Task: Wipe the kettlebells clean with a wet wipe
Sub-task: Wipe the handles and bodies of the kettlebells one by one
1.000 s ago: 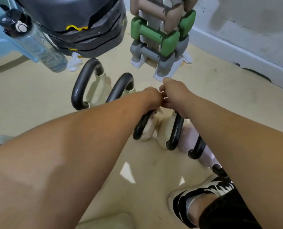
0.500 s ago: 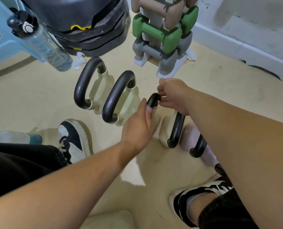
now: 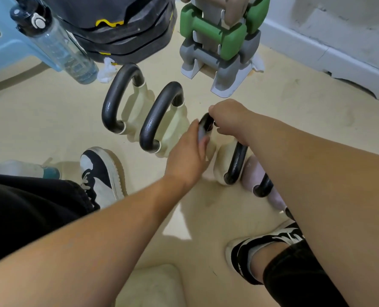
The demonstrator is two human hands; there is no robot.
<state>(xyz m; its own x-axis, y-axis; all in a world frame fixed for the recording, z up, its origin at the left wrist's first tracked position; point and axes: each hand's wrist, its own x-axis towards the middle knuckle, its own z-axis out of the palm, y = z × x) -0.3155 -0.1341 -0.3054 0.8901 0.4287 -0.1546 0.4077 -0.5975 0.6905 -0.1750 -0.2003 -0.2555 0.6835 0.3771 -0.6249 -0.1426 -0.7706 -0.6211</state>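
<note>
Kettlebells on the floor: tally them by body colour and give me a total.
Cream kettlebells: 4
Pale pink kettlebells: 2, the nearer one mostly hidden
Total: 6

Both forearms are bare all the way to the left hand (image 3: 186,156) and the right hand (image 3: 228,116). Down and to the left of the left fingers (image 3: 203,142) is a low white sneaker (image 3: 102,173) with a dark toe panel, white laces and a pale, slightly grubby sole. A loose black trouser leg (image 3: 29,207) covers the leg behind it. Well below the right fingers (image 3: 220,129) is a black sneaker (image 3: 270,240) with white side markings and a white sole edge. It is worn with a white ankle sock (image 3: 251,260), and a snug black legging (image 3: 294,275) covers the calf.
</note>
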